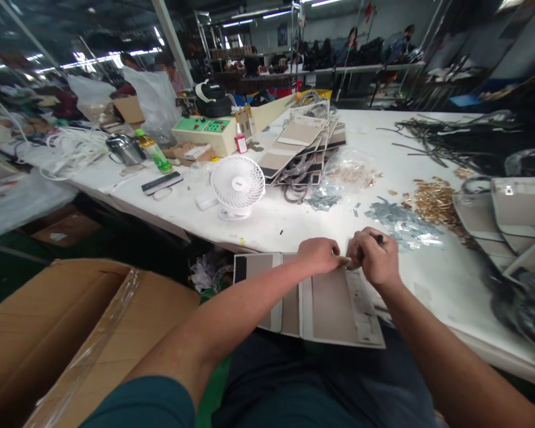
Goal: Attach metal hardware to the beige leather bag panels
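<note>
Lower centre, the right hand [378,257] is clenching a black-ended tool [379,239]; overpressing risks gouging the flat beige board [332,303] the left hand [318,255] is pinching.

A white fan [238,181] stands near a green-capped bottle [155,153]; beside the bottle, probably a metal jug [127,150].

The white worktable [365,128] serves as the carrying surface. A white desk fan [238,185] stands near the front edge; a beige control box [223,138] is positioned behind it. To the left of the box stand a green-capped bottle [156,153] and a metal jug [125,150]. Stacked panels [301,132] lie right of the fan. Silver-coloured plates [395,223] and gold-coloured parts [432,199] form adjoining heaps (individual shapes are hard to resolve). One open panel [330,300] overlaps the front edge.
</note>
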The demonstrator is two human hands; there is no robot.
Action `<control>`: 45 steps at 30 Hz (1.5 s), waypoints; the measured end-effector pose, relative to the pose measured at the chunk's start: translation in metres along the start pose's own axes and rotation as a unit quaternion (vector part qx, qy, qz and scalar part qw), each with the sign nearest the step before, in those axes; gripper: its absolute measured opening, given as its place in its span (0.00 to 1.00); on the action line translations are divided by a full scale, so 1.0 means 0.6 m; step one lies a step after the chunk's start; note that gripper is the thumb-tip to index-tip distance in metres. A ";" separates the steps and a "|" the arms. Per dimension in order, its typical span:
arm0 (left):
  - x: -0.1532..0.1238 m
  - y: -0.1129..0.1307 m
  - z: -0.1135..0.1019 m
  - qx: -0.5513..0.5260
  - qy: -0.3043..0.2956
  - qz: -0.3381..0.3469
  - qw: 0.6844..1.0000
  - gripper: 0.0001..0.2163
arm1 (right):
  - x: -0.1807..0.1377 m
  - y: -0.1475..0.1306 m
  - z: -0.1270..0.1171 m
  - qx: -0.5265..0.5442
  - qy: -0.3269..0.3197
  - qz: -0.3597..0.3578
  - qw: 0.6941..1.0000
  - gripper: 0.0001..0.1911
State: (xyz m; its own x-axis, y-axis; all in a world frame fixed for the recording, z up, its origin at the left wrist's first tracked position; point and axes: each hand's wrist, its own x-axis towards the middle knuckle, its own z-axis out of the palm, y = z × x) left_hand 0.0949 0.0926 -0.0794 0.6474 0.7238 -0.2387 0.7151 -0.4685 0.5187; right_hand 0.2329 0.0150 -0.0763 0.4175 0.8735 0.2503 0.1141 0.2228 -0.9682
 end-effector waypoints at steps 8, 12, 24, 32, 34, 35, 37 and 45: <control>-0.152 -0.023 0.054 0.096 0.073 0.260 0.958 0.41 | 0.002 -0.002 0.000 -0.033 -0.010 0.004 0.999 0.21; -0.198 -0.028 0.087 0.153 0.019 0.282 0.947 0.54 | 0.003 -0.004 0.003 -0.038 -0.016 0.005 0.999 0.22; -0.194 -0.026 0.062 0.186 -0.023 0.269 0.945 0.50 | 0.005 -0.033 -0.041 -0.184 -0.053 0.007 0.981 0.25; -0.178 -0.032 0.061 0.171 -0.044 0.278 0.944 0.48 | -0.091 0.037 -0.124 -0.540 -0.198 0.097 0.812 0.18; -0.173 -0.034 0.061 0.168 -0.045 0.284 0.943 0.48 | -0.110 0.044 -0.128 -0.563 -0.188 0.107 0.798 0.21; -0.170 -0.035 0.060 0.167 -0.046 0.288 0.942 0.47 | -0.116 0.044 -0.127 -0.569 -0.185 0.113 0.793 0.21; -0.165 -0.038 0.058 0.166 -0.052 0.297 0.939 0.47 | -0.120 0.041 -0.124 -0.574 -0.183 0.127 0.788 0.21; -0.158 -0.041 0.046 0.174 -0.054 0.317 0.931 0.45 | -0.112 0.035 -0.120 -0.562 -0.193 0.165 0.787 0.20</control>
State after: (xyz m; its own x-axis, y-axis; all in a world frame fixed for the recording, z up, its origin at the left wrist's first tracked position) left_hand 0.0232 0.0218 -0.0924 0.9775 0.2004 -0.0660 0.2110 -0.9336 0.2896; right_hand 0.2719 -0.0702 -0.1132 0.3114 0.9182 -0.2447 0.8725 -0.3783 -0.3093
